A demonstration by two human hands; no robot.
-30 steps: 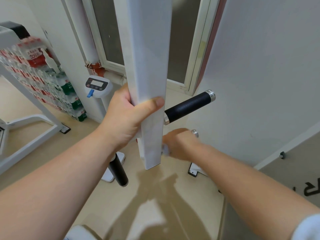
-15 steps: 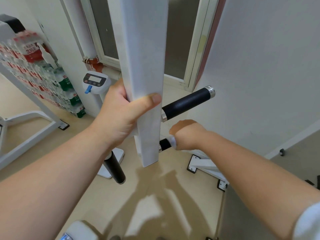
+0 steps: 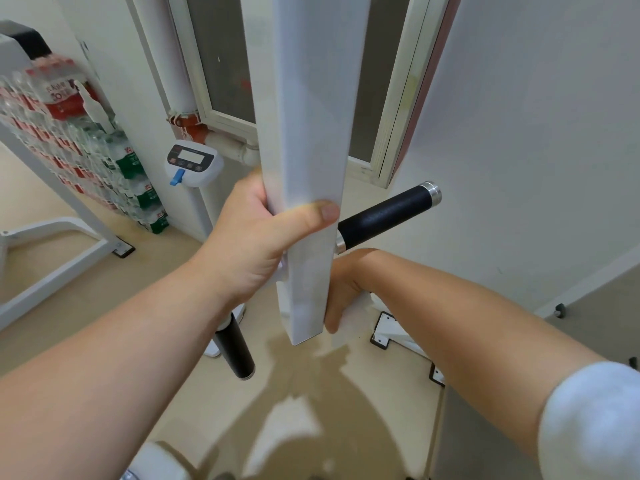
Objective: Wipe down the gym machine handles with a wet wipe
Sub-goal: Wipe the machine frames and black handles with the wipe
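Observation:
A white square machine bar (image 3: 308, 168) hangs upright in the middle of the view, and my left hand (image 3: 256, 237) grips it with the thumb across its front face. A black handle with a chrome end cap (image 3: 384, 216) juts out to the right of the bar. Another black handle (image 3: 235, 348) points down-left below my left wrist. My right hand (image 3: 346, 285) is curled just right of the bar's lower end, around a lower handle it hides. A bit of white wet wipe (image 3: 348, 322) shows under its fingers.
Stacked packs of bottled water (image 3: 86, 143) stand at the left behind a white machine frame (image 3: 59, 258). A small white device with a display (image 3: 192, 164) stands near the window (image 3: 225, 64). A wall (image 3: 519, 133) is close on the right. Black-edged machine feet (image 3: 388, 330) sit on the beige floor.
My right hand slid outward along the lower handle, then back inward, and now sits against the bar, covering the black section seen half a second ago. My left hand keeps its grip.

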